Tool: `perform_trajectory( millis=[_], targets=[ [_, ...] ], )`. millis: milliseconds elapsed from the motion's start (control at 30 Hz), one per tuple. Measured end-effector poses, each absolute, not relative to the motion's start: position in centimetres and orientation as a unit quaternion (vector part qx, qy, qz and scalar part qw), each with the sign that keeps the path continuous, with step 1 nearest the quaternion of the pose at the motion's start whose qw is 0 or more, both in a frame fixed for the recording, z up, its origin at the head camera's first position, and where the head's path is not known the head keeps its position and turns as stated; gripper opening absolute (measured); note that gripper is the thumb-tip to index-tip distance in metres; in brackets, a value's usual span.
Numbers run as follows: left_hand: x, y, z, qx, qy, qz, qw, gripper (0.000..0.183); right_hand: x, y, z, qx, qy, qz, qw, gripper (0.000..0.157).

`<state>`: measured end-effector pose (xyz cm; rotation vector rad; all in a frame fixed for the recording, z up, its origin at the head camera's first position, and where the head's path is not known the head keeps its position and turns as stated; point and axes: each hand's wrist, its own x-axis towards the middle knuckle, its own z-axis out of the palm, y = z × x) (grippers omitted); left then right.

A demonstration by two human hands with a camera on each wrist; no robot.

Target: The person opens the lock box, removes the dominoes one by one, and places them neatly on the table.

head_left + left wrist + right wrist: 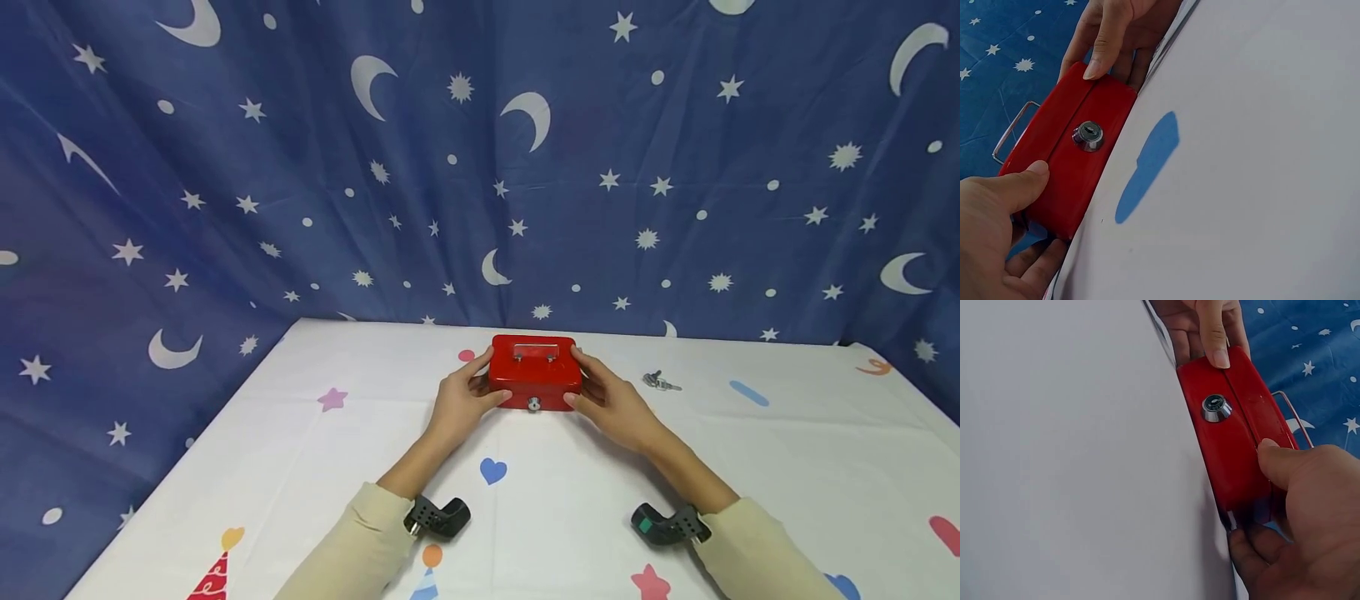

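A red metal cash box [534, 375] with a wire handle [536, 347] on its lid sits near the far side of the table, its lid down. On its front face is a round silver lock [1089, 135] with a keyhole and no key in it. My left hand [457, 406] grips the box's left end, thumb on the front face and fingers round the side. The right hand [617, 408] holds the opposite end the same way, its thumb [1275, 461] at the lid seam. Part of the fingers is hidden behind the box.
A small bunch of keys [660, 382] lies on the table to the right of the box. White cloth with printed coloured shapes covers the table [562, 508]. Behind it hangs a blue curtain [450, 208] with moons and stars.
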<state>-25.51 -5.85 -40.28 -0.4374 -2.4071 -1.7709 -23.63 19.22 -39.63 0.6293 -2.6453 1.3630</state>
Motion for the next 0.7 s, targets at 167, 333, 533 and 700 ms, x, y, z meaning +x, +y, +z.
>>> perform_trajectory(
  millis=[167,333,533,700],
  targets=[
    [-25.3,-5.9,-40.3,-0.143,-0.798,-0.582,0.064,0.07,-23.3,19.3,-39.8,0.206,-0.872,0.441,0.056,0.073],
    [-24.8,-6.0,-40.1,-0.136,-0.802,-0.578,0.068,0.07,-23.0,19.3,-39.7,0.212,-0.868,0.446,0.054,0.073],
    [-24.4,-6.1,-40.0,-0.141,-0.8,-0.579,0.067,0.07,-22.5,19.4,-39.5,0.213,-0.866,0.448,0.056,0.072],
    [-24.2,-6.1,-39.9,-0.143,-0.799,-0.581,0.063,0.07,-22.3,19.5,-39.4,0.212,-0.869,0.444,0.056,0.071]
  ],
)
